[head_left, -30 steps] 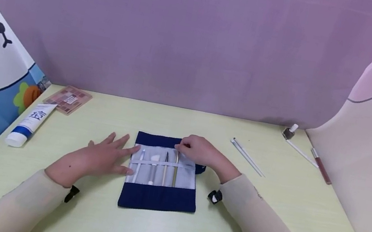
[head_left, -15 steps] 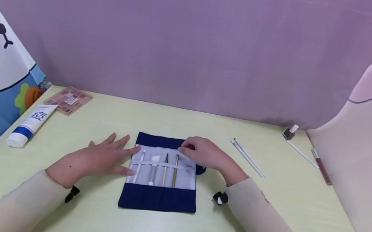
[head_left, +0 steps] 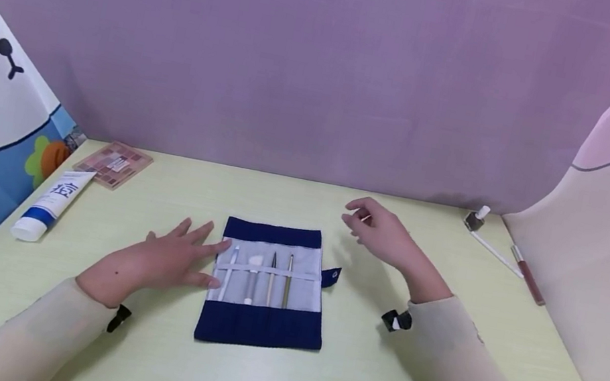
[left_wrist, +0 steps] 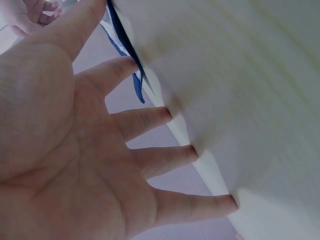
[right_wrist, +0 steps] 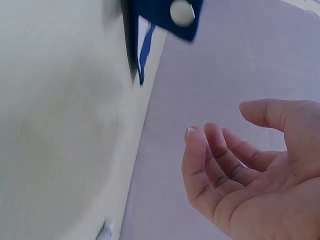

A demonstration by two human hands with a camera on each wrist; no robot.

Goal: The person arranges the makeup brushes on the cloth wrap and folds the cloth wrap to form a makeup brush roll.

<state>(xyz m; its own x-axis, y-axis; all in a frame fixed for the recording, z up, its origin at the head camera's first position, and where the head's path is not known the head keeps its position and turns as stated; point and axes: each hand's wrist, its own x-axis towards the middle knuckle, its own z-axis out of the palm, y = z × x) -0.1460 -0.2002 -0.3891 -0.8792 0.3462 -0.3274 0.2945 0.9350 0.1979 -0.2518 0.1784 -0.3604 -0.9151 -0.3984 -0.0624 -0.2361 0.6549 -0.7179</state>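
Note:
A navy fabric brush roll (head_left: 260,327) lies unrolled on the table, its grey lining facing up. Several slim tools stand under its elastic band, among them a white brush (head_left: 252,276) and an olive-handled brush (head_left: 287,283). My left hand (head_left: 169,265) spreads its fingers at the roll's left edge; index finger and thumb touch it, while the other fingertips meet the table in the left wrist view. Above the table, right of the roll, hovers my right hand (head_left: 382,233), fingers loosely bent and holding nothing. The roll's snap tab (right_wrist: 172,15) shows in the right wrist view.
At the left lie a white-and-blue tube (head_left: 54,204) and an eyeshadow palette (head_left: 115,165). Far right are a small dark bottle with a white cap (head_left: 476,218), a white stick (head_left: 496,253) and a brown-handled brush (head_left: 530,278). A purple cloth (head_left: 326,71) closes the back.
My right hand let go at the olive-handled brush's top and moved up and right, uncovering the roll's corner and tab. It now hides two white sticks. My left hand stayed still.

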